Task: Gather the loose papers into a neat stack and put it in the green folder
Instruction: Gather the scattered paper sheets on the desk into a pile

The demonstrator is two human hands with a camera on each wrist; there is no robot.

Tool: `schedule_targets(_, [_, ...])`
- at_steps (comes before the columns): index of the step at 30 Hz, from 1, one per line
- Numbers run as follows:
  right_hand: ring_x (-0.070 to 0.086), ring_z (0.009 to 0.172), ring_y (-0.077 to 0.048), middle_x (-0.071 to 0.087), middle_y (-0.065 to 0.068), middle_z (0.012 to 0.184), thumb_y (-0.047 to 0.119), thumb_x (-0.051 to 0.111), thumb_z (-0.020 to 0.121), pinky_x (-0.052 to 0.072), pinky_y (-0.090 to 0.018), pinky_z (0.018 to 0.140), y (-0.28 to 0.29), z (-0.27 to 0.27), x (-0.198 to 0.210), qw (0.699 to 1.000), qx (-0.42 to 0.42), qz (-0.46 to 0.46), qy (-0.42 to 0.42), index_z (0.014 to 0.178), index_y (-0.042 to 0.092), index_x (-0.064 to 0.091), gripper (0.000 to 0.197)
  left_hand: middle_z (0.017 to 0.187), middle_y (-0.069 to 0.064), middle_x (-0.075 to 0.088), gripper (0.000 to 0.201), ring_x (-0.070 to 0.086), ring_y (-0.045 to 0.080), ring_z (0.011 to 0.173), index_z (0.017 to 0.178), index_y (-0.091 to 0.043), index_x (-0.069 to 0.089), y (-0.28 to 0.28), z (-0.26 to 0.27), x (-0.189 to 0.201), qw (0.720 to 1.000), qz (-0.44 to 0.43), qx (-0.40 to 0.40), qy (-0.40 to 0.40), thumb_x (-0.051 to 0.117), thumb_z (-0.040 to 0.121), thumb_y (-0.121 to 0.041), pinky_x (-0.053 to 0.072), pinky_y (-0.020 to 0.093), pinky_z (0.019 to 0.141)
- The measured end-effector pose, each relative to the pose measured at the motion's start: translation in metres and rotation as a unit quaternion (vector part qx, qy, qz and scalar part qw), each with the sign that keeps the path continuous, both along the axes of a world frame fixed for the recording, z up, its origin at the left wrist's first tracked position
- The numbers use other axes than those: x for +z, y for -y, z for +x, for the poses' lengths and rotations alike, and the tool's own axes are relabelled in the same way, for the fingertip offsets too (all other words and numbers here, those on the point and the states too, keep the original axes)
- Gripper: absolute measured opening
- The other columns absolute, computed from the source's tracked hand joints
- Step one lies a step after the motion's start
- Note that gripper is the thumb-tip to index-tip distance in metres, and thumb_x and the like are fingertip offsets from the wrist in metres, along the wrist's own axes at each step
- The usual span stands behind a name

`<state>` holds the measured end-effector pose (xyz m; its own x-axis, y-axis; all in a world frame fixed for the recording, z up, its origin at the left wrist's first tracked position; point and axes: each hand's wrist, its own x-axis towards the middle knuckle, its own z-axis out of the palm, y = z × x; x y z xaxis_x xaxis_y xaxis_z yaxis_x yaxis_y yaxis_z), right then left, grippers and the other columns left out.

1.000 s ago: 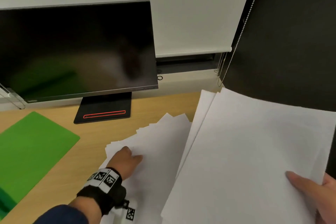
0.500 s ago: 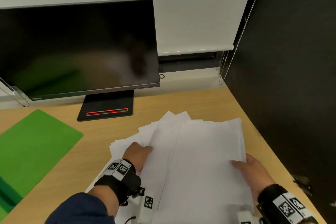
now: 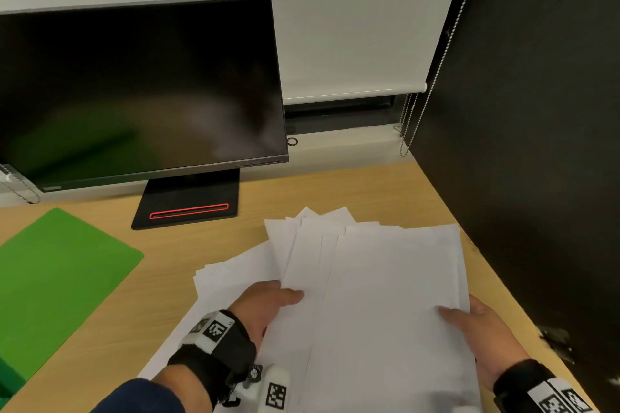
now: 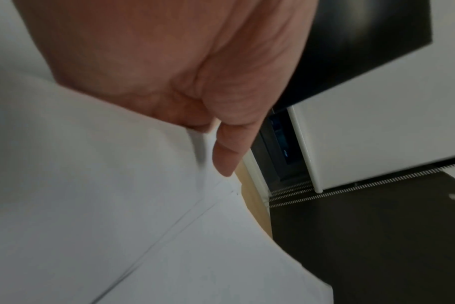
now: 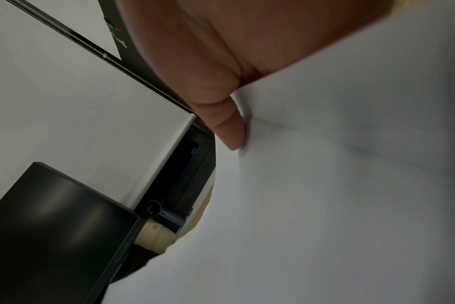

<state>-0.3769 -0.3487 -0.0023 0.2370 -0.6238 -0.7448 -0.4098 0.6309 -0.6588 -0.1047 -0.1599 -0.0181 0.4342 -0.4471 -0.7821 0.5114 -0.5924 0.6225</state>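
Roughly fanned, the loose papers (image 3: 385, 295) lie on the wooden desk (image 3: 208, 245), their far corners spread out beyond the fingertips. At their right edge the right hand (image 3: 483, 332) grips the top sheets, thumb on top and fingers (image 5: 229, 131) curled under the edge. At the left side the left hand (image 3: 268, 305) holds several sheets the same way, thumb laid over them and fingers tucked beneath; in the left wrist view a finger (image 4: 229, 152) presses against the lifted paper edge. Both wrists wear black bands with printed markers. Well to the left of the left hand's fingers, apart from the sheets, the green folder (image 3: 57, 278) lies flat on the desk. Beyond the fingertips stands a dark monitor (image 3: 141, 94) on its black base, with a white roller blind (image 3: 352, 27) behind it.
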Motion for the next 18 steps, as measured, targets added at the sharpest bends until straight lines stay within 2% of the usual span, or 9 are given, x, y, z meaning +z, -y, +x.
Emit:
schedule_targets(1, [0.07,0.102,-0.045,0.074,-0.017,0.115,0.019,0.063,0.096,0.052,-0.063,0.096,0.001,-0.001,-0.001,1.0,-0.002,0.003,0.005,0.121,0.023,0.061,0.025,0.125,0.013,0.067,0.051,0.063,0.036,0.117,0.122,-0.004,0.062,0.001,-0.005,-0.002,1.0,-0.012,-0.01,0.007,0.083,0.078,-0.019,0.051,0.05,0.103])
schedule_targets(3, [0.07,0.102,-0.045,0.074,-0.017,0.115,0.019,0.062,0.097,0.053,-0.062,0.096,0.001,-0.003,0.0,1.0,-0.003,0.003,0.01,0.12,0.023,0.061,0.024,0.117,0.014,0.074,0.038,0.068,0.035,0.11,0.123,-0.004,0.068,0.004,-0.015,-0.006,0.999,-0.036,-0.022,0.023,0.075,0.086,-0.012,0.052,0.05,0.101])
schedule_targets(6, [0.071,0.101,-0.045,0.075,-0.017,0.114,0.019,0.063,0.096,0.055,-0.06,0.091,0.001,-0.004,0.001,1.0,-0.004,0.009,0.016,0.12,0.024,0.062,0.025,0.117,0.009,0.073,0.037,0.068,0.029,0.108,0.126,-0.007,0.066,0.006,-0.024,-0.014,0.995,-0.042,-0.008,0.086,0.07,0.09,-0.012,0.053,0.044,0.101])
schedule_targets(8, [0.072,0.101,-0.046,0.075,-0.017,0.115,0.019,0.065,0.095,0.054,-0.063,0.092,-0.001,-0.004,0.001,1.0,-0.007,0.01,0.017,0.123,0.023,0.061,0.028,0.103,0.005,0.074,0.018,0.069,0.026,0.099,0.107,-0.011,0.071,0.007,-0.028,-0.015,0.991,-0.041,0.01,0.128,0.067,0.09,-0.007,0.056,0.033,0.09])
schedule_targets(10, [0.071,0.103,-0.046,0.075,-0.017,0.116,0.019,0.065,0.095,0.052,-0.066,0.096,-0.003,-0.004,0.0,1.0,-0.011,0.008,0.022,0.125,0.023,0.061,0.03,0.091,0.005,0.073,0.013,0.068,0.027,0.088,0.086,-0.013,0.071,0.008,-0.031,-0.014,0.988,-0.041,0.038,0.147,0.064,0.089,-0.003,0.054,0.03,0.078])
schedule_targets(12, [0.07,0.105,-0.046,0.074,-0.017,0.117,0.017,0.063,0.096,0.05,-0.066,0.098,-0.005,-0.004,0.0,1.0,-0.016,0.005,0.026,0.123,0.023,0.062,0.028,0.088,0.008,0.07,0.006,0.065,0.027,0.083,0.081,-0.006,0.064,0.011,-0.034,-0.009,0.989,-0.044,0.044,0.136,0.068,0.081,-0.01,0.052,0.033,0.075])
schedule_targets(14, [0.069,0.105,-0.046,0.074,-0.017,0.116,0.017,0.062,0.097,0.05,-0.066,0.098,-0.007,-0.004,0.0,0.999,-0.018,0.002,0.03,0.122,0.024,0.062,0.025,0.086,0.01,0.061,0.024,0.058,0.024,0.08,0.081,-0.006,0.053,0.012,-0.031,-0.012,0.991,-0.028,0.032,0.13,0.072,0.076,-0.019,0.047,0.034,0.074])
schedule_targets(16, [0.069,0.104,-0.046,0.074,-0.018,0.116,0.016,0.061,0.098,0.051,-0.065,0.097,-0.008,-0.005,0.0,0.999,-0.022,0.0,0.035,0.122,0.023,0.062,0.025,0.1,0.012,0.061,0.024,0.06,0.028,0.091,0.095,-0.006,0.056,0.015,-0.028,-0.007,0.994,-0.012,0.036,0.106,0.073,0.083,-0.017,0.051,0.038,0.083])
schedule_targets(18, [0.07,0.103,-0.045,0.074,-0.018,0.116,0.016,0.06,0.098,0.053,-0.063,0.095,-0.009,-0.005,0.0,0.999,-0.024,-0.004,0.037,0.124,0.022,0.062,0.026,0.126,0.018,0.06,0.054,0.06,0.036,0.114,0.131,-0.004,0.053,0.014,-0.026,-0.005,0.997,-0.006,0.053,0.052,0.075,0.084,-0.018,0.051,0.048,0.099])
